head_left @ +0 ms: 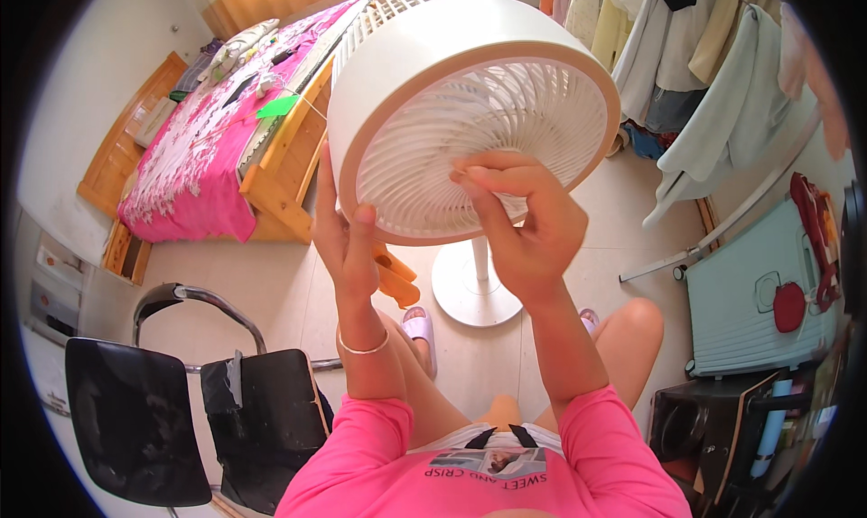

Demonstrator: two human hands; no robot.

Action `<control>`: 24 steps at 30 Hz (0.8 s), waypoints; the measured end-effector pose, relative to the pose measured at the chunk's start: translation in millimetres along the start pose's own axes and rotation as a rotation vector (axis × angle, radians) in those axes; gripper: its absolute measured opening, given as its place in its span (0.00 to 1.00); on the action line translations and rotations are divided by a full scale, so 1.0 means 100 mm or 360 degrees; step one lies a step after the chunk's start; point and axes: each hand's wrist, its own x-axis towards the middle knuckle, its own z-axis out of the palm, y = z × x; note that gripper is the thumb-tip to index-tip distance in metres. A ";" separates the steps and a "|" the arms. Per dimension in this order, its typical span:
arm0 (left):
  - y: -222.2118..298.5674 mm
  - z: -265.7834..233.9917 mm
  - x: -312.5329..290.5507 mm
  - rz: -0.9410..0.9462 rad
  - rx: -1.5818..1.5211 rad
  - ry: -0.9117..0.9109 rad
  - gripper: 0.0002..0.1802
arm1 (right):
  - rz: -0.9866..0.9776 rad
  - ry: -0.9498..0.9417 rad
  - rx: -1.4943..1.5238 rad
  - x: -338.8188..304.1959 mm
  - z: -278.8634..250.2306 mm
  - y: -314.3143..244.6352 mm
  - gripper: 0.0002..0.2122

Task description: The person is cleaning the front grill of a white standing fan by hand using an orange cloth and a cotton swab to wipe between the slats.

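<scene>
Lettered pink shirt [379, 477] nearest, left grip [350, 258] clamps the fan [461, 48], right grip [535, 224] seems pinched together.

Fan [470, 112] hides top of pole [480, 261]; curtain [271, 3] cut by top edge.

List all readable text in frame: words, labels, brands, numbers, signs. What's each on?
Shirt: dark capital lettering by a small printed picture, upside down in this view; legible, but wording not copied here.
Fan: no text I can read.
Suitcase: none I can read.
Wall panel at far left: any markings too small and blurred to read.
</scene>
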 end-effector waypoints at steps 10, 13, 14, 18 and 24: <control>0.08 0.08 0.01 0.0060 -0.0075 -0.0022 0.41 | -0.0125 0.0128 -0.0447 0.00 -0.02 -0.03 0.09; 0.03 0.07 0.02 0.0058 -0.0110 -0.0016 0.41 | 0.0188 0.0219 0.0212 -0.01 0.05 -0.04 0.08; 0.01 0.06 0.03 0.0060 -0.0121 -0.0008 0.40 | 0.0312 0.0252 0.0389 -0.03 0.04 -0.05 0.08; 0.02 0.07 0.02 0.0033 -0.0104 0.0036 0.39 | 0.0249 0.0302 0.0327 -0.10 0.00 -0.02 0.07; 0.01 0.06 0.02 0.0013 -0.0128 0.0035 0.38 | 0.0026 0.0080 0.0272 -0.09 -0.05 0.01 0.08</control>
